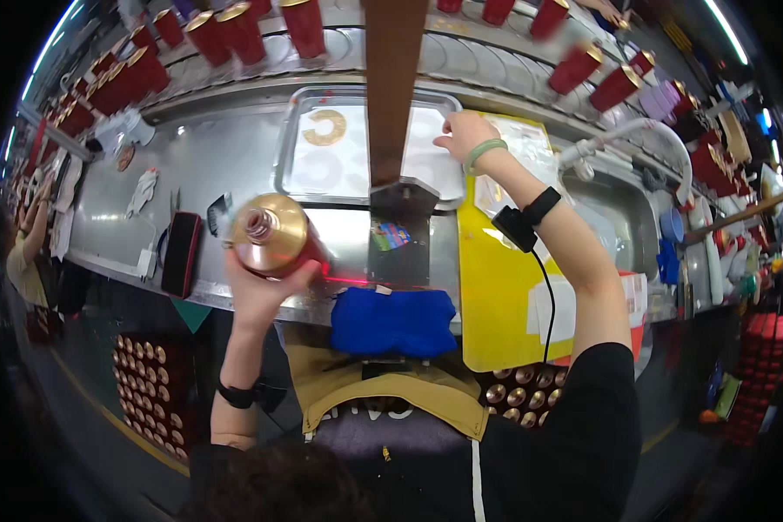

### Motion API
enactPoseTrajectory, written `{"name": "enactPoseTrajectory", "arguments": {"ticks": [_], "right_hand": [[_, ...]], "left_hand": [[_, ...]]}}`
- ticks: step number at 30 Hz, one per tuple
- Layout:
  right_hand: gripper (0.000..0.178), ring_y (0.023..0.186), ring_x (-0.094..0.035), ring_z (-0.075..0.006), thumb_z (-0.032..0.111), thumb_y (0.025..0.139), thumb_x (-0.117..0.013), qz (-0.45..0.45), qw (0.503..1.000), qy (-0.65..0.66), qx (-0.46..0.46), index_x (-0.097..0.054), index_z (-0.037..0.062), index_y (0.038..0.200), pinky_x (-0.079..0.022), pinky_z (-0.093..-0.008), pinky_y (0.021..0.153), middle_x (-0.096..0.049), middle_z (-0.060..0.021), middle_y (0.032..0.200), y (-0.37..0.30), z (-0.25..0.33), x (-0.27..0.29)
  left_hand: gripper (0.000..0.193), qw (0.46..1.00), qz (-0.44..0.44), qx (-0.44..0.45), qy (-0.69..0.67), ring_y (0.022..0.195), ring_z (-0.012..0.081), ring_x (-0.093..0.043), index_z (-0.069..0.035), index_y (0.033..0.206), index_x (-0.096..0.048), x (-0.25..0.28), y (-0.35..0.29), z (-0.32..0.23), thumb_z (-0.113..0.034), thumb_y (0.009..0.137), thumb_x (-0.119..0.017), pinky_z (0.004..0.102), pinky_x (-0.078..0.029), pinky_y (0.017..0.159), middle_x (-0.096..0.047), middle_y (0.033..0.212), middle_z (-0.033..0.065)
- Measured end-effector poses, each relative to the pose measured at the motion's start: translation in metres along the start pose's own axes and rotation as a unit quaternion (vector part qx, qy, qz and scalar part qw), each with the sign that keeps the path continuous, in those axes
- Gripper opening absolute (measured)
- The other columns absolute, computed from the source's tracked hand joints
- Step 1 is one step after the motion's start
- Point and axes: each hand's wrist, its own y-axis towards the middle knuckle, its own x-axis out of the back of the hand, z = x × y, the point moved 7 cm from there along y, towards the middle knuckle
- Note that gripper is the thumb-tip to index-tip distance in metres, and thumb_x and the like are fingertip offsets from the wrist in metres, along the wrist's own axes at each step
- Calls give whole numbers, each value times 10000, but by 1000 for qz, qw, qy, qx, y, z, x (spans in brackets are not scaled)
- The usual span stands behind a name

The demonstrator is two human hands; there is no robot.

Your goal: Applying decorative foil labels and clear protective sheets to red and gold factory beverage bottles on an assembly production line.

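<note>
My left hand (261, 291) is wrapped around a red bottle (274, 239) with a gold shoulder and an uncapped neck, held over the front of the metal bench. At the back of the bench lies a metal tray (280, 165) lined with white sheet. A gold C-shaped piece (324, 128) rests on the sheet's left part. My right hand (470, 137) is at the tray's right end, its fingers bent together; what they pinch, if anything, is too small to make out. A brown upright post (396, 87) hides the tray's middle.
Behind the tray runs a conveyor (348, 48) carrying several red cups with gold rims. A yellow board (496, 322) and a sink (622, 226) lie to the right. A blue cloth (391, 322), a dark red case (181, 252) and a white glove (143, 191) are also here.
</note>
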Motion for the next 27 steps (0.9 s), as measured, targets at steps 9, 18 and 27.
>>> {"name": "enactPoseTrajectory", "arguments": {"ticks": [9,18,27], "right_hand": [[496,1250,-595,-351,57,942,-613,37,915,35,400,-535,66,1431,-501,-415,1043,-558,-164,1459,54,115,-44],[442,1244,-597,-332,177,1018,-507,244,948,48,198,-538,150,1458,-499,-391,1019,-555,-164,1465,44,59,-74],[320,1061,-682,-341,297,888,-729,-3,998,-28,56,-720,90,1132,-537,-435,914,-725,-150,1120,-12,-1,3]], "left_hand": [[928,997,33,24,-65,1184,212,-622,7,1430,-397,-37,-33,1,-59,671,-927,354,-535,1000,-590,1286,128],[760,999,30,-23,-24,1155,200,-651,19,1316,-552,-37,-27,-2,-147,681,-935,354,-514,1015,-666,1229,138],[831,999,20,-36,-8,1133,200,-648,8,1363,-453,-36,-29,5,-119,700,-938,343,-543,966,-619,1249,124]]}}
